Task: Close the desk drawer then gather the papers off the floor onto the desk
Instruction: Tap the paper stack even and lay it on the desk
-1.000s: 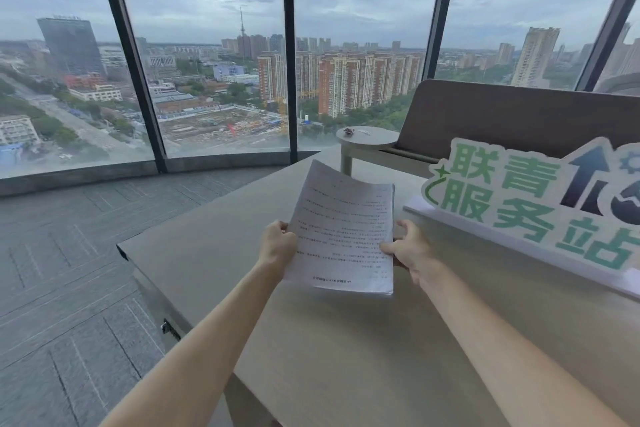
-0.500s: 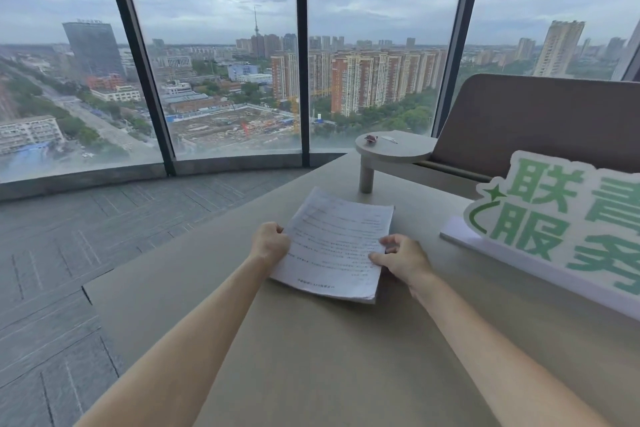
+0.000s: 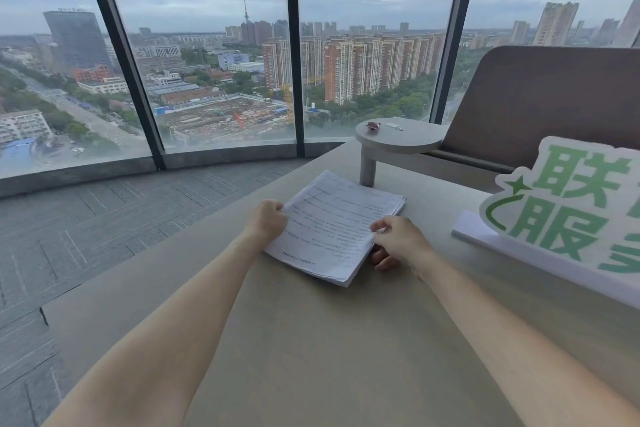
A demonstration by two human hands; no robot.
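A stack of printed white papers (image 3: 332,225) lies flat on the beige desk (image 3: 311,340), a little beyond its middle. My left hand (image 3: 265,224) grips the stack's left edge with curled fingers. My right hand (image 3: 398,243) rests at the stack's right edge, fingertips on the top sheet and fingers loosely bent. The desk drawer is out of view. No papers show on the grey carpet (image 3: 86,236).
A green and white cut-out sign (image 3: 568,218) stands on the desk's right side. A small round raised shelf (image 3: 398,140) with small items sits behind the papers, beside a brown partition (image 3: 540,104). Tall windows (image 3: 214,62) lie beyond; the desk's left edge drops to floor.
The stack went from held upright above the desk to lying flat on it. My right hand shifted from gripping the edge to resting on top. The camera moved closer.
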